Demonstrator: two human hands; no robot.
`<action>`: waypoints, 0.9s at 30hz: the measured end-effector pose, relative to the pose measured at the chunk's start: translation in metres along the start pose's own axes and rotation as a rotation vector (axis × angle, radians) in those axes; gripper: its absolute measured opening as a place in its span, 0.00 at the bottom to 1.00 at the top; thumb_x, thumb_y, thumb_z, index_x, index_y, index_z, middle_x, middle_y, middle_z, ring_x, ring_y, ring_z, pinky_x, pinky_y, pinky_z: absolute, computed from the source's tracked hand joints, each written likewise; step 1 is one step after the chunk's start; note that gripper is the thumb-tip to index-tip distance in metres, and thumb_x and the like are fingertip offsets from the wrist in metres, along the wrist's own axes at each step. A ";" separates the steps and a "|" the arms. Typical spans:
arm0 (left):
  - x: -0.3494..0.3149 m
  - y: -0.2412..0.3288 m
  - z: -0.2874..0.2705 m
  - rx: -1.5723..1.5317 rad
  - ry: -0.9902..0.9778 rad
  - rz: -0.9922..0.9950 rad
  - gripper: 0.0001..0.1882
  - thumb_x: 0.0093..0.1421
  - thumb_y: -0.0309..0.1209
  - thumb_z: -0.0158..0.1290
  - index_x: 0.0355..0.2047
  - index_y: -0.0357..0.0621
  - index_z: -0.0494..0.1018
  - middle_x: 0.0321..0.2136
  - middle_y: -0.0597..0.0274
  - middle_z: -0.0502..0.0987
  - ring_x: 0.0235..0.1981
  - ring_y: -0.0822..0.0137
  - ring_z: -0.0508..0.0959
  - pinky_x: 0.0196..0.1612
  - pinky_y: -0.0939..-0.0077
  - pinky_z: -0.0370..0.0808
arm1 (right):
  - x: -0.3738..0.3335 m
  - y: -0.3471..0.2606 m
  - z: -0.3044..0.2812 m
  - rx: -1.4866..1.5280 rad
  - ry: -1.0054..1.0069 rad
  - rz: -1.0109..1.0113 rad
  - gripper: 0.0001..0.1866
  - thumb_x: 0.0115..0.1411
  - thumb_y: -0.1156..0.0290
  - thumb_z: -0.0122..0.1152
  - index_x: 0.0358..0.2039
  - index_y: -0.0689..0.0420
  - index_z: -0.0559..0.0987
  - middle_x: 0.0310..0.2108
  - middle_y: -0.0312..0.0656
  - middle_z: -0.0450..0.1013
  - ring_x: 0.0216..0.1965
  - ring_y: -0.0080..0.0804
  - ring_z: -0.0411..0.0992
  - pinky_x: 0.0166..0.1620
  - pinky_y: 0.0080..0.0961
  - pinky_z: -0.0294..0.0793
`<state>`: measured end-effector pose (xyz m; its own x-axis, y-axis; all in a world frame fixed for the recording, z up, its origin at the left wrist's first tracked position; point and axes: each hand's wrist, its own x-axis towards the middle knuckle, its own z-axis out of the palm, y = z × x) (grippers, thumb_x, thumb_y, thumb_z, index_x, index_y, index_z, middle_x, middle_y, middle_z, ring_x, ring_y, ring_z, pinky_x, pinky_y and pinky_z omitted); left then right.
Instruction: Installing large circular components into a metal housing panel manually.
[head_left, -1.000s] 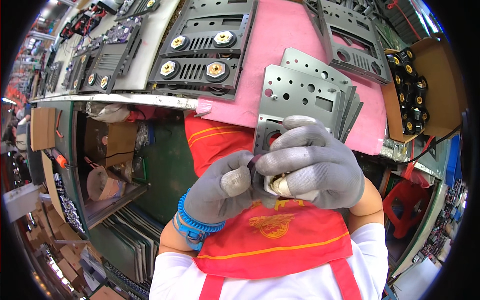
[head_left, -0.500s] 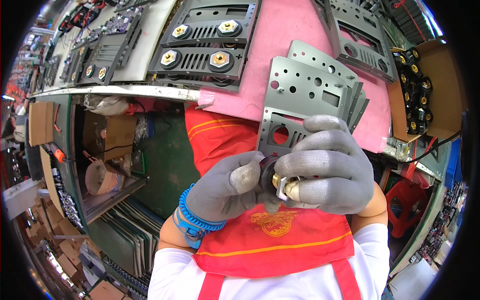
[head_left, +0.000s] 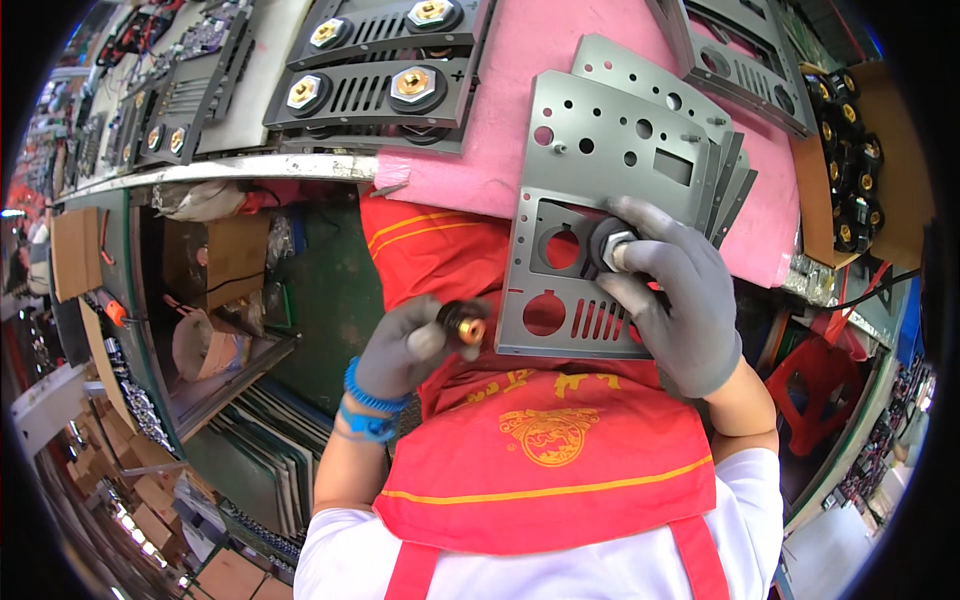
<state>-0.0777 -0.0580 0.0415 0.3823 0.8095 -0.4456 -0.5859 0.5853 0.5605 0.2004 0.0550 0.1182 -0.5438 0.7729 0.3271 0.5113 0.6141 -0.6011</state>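
Two gloved hands work at a grey panel (head_left: 600, 180). Left hand (head_left: 400, 345): slightly blurred, thumb and fingers clamped on a black-and-brass connector (head_left: 462, 326), which juts past the fingertips on their right. Right hand (head_left: 685, 300): fingertips clamped on a hex nut (head_left: 617, 250), with a black ring (head_left: 600, 238) just past the tips on their left; whether the ring touches the panel cannot be told. The panel lies beneath the right fingers and extends beyond them, with one round hole (head_left: 562, 249) just left of the ring. A pink mat (head_left: 470, 190) spreads beyond both hands. Well apart, a box (head_left: 908, 165) of black-and-brass parts stands beyond the right fingers, to their right
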 end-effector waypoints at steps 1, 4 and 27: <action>0.011 -0.011 -0.004 -0.001 0.000 -0.011 0.22 0.58 0.42 0.61 0.41 0.35 0.73 0.51 0.45 0.75 0.50 0.58 0.76 0.53 0.63 0.72 | -0.004 0.004 0.004 -0.024 -0.002 0.048 0.15 0.47 0.75 0.70 0.35 0.56 0.76 0.48 0.45 0.75 0.38 0.47 0.75 0.42 0.35 0.73; 0.039 -0.027 0.012 -0.088 -0.123 -0.011 0.32 0.58 0.46 0.61 0.52 0.31 0.69 0.55 0.47 0.71 0.53 0.61 0.75 0.55 0.65 0.72 | -0.001 -0.001 0.004 -0.028 -0.042 0.047 0.15 0.46 0.74 0.70 0.35 0.56 0.76 0.49 0.44 0.75 0.38 0.46 0.75 0.41 0.35 0.73; 0.029 0.018 0.059 0.098 -0.032 -0.115 0.36 0.60 0.48 0.59 0.58 0.31 0.65 0.52 0.53 0.74 0.50 0.64 0.76 0.51 0.69 0.75 | 0.018 0.005 -0.005 -0.016 -0.120 0.073 0.14 0.49 0.78 0.69 0.35 0.58 0.74 0.50 0.50 0.75 0.44 0.49 0.77 0.42 0.33 0.78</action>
<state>-0.0351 -0.0209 0.0799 0.4663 0.7369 -0.4894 -0.4653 0.6748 0.5728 0.1965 0.0729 0.1242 -0.5801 0.7915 0.1924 0.5626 0.5601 -0.6081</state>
